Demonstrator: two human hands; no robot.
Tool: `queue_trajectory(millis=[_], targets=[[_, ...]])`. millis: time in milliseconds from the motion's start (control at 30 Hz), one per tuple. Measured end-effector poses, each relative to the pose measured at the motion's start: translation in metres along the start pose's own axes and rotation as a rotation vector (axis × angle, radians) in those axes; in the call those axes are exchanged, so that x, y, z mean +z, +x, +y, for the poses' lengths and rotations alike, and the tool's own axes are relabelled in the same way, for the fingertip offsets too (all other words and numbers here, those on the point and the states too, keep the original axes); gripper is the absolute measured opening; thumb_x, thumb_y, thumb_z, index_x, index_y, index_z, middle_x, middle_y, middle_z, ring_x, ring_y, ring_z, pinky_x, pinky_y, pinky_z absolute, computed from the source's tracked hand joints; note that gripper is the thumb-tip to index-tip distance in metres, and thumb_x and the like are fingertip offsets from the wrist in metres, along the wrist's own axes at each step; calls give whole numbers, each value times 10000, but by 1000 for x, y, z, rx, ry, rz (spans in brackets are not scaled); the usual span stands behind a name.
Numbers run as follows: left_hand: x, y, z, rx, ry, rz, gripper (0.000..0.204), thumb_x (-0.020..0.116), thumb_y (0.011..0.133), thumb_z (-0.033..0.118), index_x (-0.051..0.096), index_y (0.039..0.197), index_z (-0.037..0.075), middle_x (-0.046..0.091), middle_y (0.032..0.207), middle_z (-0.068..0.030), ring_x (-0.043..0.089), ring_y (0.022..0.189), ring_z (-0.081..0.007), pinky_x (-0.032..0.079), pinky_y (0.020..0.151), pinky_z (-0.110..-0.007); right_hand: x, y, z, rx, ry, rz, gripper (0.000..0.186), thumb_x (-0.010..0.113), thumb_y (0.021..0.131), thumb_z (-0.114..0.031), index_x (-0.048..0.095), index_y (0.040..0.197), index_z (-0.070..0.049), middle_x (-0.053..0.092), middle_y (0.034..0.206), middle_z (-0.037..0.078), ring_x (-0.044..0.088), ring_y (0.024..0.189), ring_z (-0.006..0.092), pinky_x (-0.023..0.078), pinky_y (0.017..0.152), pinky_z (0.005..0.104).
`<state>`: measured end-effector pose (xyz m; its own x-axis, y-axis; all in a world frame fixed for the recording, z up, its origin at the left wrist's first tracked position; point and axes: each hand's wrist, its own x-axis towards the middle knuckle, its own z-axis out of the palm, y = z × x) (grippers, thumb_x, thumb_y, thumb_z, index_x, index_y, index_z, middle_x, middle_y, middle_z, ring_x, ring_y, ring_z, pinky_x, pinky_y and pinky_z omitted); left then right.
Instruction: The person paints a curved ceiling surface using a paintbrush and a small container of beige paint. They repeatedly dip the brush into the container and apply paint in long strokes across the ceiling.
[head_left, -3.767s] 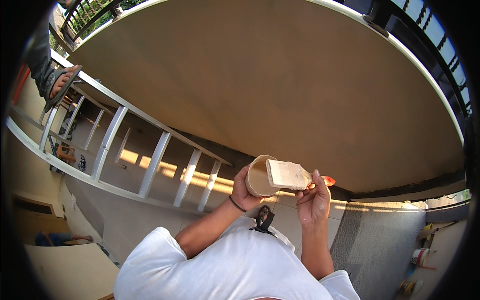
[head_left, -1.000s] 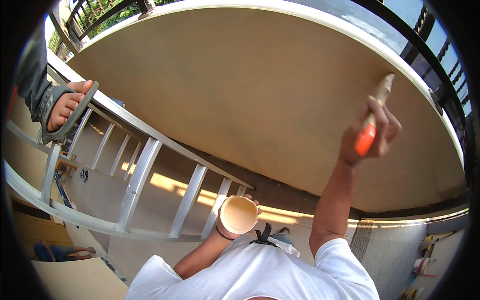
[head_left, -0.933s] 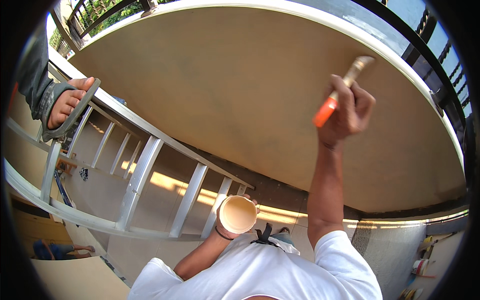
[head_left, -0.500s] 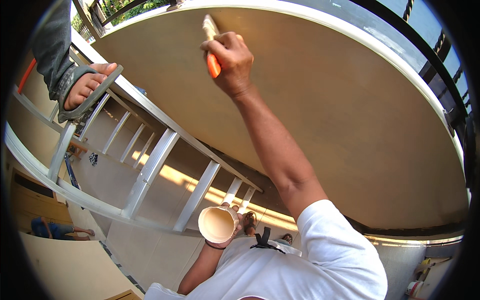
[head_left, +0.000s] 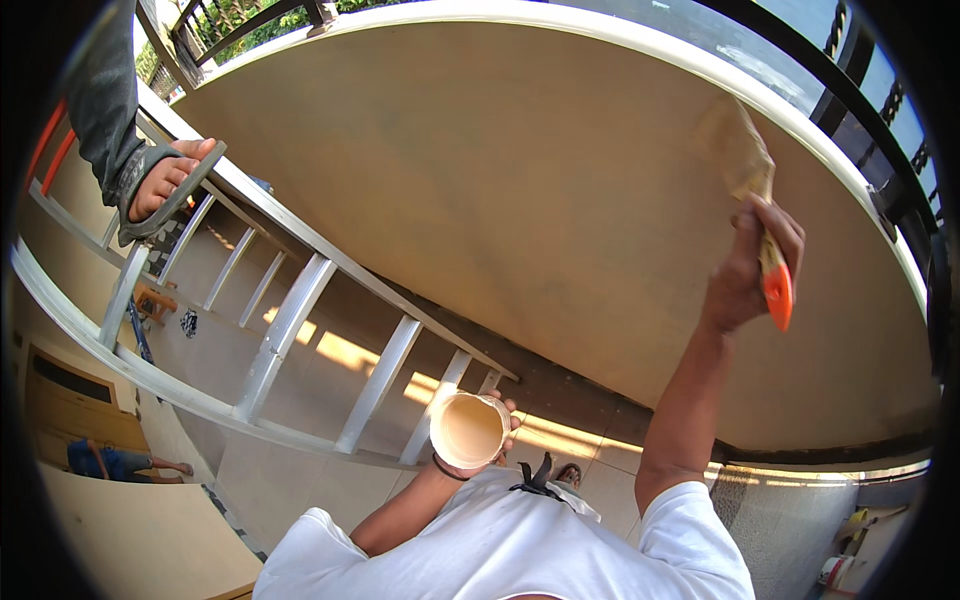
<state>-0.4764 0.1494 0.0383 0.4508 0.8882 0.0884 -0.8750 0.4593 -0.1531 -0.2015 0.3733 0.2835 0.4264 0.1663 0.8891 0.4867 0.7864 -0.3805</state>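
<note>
A smooth brown wall is bordered along its top by a white edge, beyond which a dark metal railing is seen. On the left, a silver ladder is stood over the tiled floor, and one of its upper rungs is trodden by another person's sandalled foot. A pale round cup is held by the left hand, its fingers wrapped around the side, low in front of the white shirt; cream-coloured liquid is contained in it. A paintbrush is gripped by its red-tipped handle in the closed right hand, raised before the wall's upper right part. The bristles are blurred, and whether the wall is touched cannot be told.
</note>
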Motion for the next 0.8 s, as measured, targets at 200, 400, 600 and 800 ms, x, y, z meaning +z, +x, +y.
queue_trajectory(millis=[200, 400, 600, 800], targets=[[-3, 7, -11, -45, 10, -17, 529, 511, 1067, 495, 558, 1379, 70, 569, 1364, -214, 579, 1273, -429, 608, 921, -582, -70, 7, 3, -273, -489, 123, 180, 745, 846, 106, 748, 975, -20, 653, 971, 99, 665, 869, 209, 593, 693, 323], [-10, -16, 14, 16, -39, 46, 558, 519, 1054, 533, 574, 1368, 76, 570, 1368, -212, 582, 1272, -427, 595, 928, -595, 60, -70, -3, -358, -315, -137, 318, 826, 747, 96, 806, 1015, -73, 594, 989, 89, 637, 824, 214, 525, 587, 315], [-1, -47, 35, 210, 38, 124, 553, 482, 1066, 542, 568, 1379, 94, 579, 1365, -226, 610, 1232, -460, 603, 899, -595, 194, -145, -46, -277, -55, -461, 242, 771, 681, -112, 734, 915, -158, 618, 936, 68, 622, 836, 229, 501, 567, 349], [13, -47, 41, 204, 45, 121, 556, 503, 1058, 542, 556, 1385, 96, 561, 1383, -212, 581, 1247, -422, 588, 926, -556, 157, -118, -11, 43, 143, -350, 263, 798, 750, 38, 762, 928, -152, 664, 974, 71, 678, 821, 204, 564, 656, 333]])
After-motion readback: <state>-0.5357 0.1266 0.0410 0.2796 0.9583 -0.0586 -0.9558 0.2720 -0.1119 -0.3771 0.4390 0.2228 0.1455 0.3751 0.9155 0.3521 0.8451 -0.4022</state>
